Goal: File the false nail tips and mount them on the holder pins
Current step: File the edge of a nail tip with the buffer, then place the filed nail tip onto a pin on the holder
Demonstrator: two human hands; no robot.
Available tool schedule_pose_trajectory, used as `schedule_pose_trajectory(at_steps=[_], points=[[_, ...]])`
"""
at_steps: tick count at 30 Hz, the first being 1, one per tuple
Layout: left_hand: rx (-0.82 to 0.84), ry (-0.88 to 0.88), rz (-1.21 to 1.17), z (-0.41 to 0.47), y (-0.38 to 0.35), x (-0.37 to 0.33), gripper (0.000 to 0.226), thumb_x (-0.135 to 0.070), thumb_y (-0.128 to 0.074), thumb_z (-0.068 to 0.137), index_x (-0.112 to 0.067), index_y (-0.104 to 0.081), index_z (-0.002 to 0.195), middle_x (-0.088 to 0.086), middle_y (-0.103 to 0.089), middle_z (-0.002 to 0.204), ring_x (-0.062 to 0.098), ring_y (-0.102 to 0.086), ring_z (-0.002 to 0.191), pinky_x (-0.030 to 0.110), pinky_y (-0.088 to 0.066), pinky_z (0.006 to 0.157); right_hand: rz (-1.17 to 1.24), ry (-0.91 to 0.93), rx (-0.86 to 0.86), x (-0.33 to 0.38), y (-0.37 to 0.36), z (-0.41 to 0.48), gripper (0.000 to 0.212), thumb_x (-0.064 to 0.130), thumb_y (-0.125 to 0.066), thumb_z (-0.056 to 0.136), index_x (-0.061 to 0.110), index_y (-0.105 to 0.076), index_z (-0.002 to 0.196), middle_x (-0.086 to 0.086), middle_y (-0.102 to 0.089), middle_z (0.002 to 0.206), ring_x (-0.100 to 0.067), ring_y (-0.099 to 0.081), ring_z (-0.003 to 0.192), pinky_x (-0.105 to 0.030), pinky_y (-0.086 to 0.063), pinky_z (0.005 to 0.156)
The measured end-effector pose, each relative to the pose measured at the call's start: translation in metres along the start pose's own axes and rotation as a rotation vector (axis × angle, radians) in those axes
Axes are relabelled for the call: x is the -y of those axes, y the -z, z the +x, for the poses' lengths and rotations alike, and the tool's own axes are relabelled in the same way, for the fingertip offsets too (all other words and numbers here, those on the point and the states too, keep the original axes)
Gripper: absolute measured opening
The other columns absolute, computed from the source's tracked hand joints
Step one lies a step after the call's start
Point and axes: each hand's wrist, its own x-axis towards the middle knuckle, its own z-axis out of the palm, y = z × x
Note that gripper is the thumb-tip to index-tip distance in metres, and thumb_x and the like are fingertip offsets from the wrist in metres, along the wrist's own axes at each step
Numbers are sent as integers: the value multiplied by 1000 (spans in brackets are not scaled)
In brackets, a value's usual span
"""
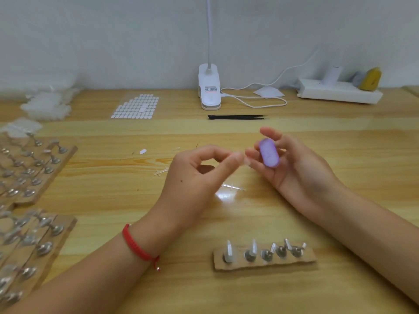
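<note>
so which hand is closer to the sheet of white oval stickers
Left. The left hand, pinching a clear nail tip, is nearer the camera and right of the sticker sheet; the right hand, holding the purple file, is farther right.

**Nail tip at the file, five pins waiting**

A small clear nail tip (244,158) is pinched between the thumb and forefinger of the left hand (192,177), its free end just beside a purple oval file (269,155). The file is tilted and held in the fingers of the right hand (294,171). Nearer the person, a brown cardboard holder strip (307,259) lies flat on the surface with a row of five pins (266,253), some bearing pale tips.
</note>
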Motion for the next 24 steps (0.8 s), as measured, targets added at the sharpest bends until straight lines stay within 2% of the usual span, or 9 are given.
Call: schedule_pose_trajectory(at_steps=[2, 4, 7, 12, 16, 19, 20, 22, 24], points=[[-73, 83, -84, 1, 3, -5, 17, -42, -67, 71, -28, -73, 66, -16, -55, 51, 1, -34, 37, 8, -28, 42, -67, -1, 30, 9, -3, -3, 24, 5, -38, 90, 6, -61, 82, -10, -51, 74, -15, -46, 49, -22, -41, 41], [-86, 139, -134, -1, 2, -11, 19, -44, -64, 72, -30, -73, 64, -10, -56, 56, 4, -30, 38, 12, -28, 42, -259, 12, 133, 14, -7, -9, 14, 17, -53, 83, 9, -63, 76, -5, -46, 73, -12, -32, 50, -21, -29, 40], [-55, 176, -160, -4, -2, -19, 26, -38, -62, 81, -33, -70, 57, -10, -54, 52, 3, -30, 36, 9, -28, 42, -573, 114, 248, 15, -12, -19, 14, 29, -74, 81, 18, -65, 78, 7, -43, 61, -9, -32, 49, -18, -30, 42], [-1, 175, -158, -9, -5, -28, 21, -42, -63, 77, -32, -69, 59, -15, -48, 41, 3, -32, 36, 6, -33, 44, -645, 202, 188, 24, -10, -31, 17, 35, -74, 74, 18, -70, 77, 11, -39, 53, -7, -32, 46, -14, -33, 43], [95, 105, -43, -16, -4, -28, 18, -44, -65, 76, -29, -71, 67, -16, -52, 46, 4, -36, 40, 8, -36, 50, -619, 127, 261, 25, 2, -39, 10, 31, -75, 76, 21, -73, 75, 3, -28, 58, -10, -25, 49, -16, -27, 42], [176, -42, 149, -23, 0, -28, 13, -41, -67, 81, -29, -70, 81, -20, -55, 55, 1, -41, 43, 8, -34, 48, -556, -20, 345, 25, 10, -44, 15, 24, -70, 80, 20, -66, 66, 3, -29, 60, -7, -23, 46, -15, -23, 40], [210, -97, 215, -25, 2, -28, 10, -41, -69, 82, -32, -68, 87, -20, -59, 63, 2, -45, 44, 7, -34, 48, -545, -65, 372, 25, 13, -44, 17, 23, -69, 79, 17, -62, 65, 3, -30, 60, -6, -24, 46, -15, -23, 40], [262, -195, 332, -27, 5, -29, 21, -43, -68, 82, -37, -65, 101, -15, -63, 82, 8, -54, 52, 9, -36, 53, -541, -137, 432, 26, 16, -46, 19, 25, -71, 74, 16, -58, 64, 3, -32, 60, -5, -25, 45, -13, -24, 39], [288, -299, 440, -27, 8, -30, 23, -42, -67, 82, -37, -68, 104, -13, -62, 88, 13, -56, 59, 11, -37, 58, -543, -190, 494, 26, 17, -46, 19, 30, -69, 70, 17, -58, 61, 6, -35, 58, -4, -25, 45, -13, -24, 38]])
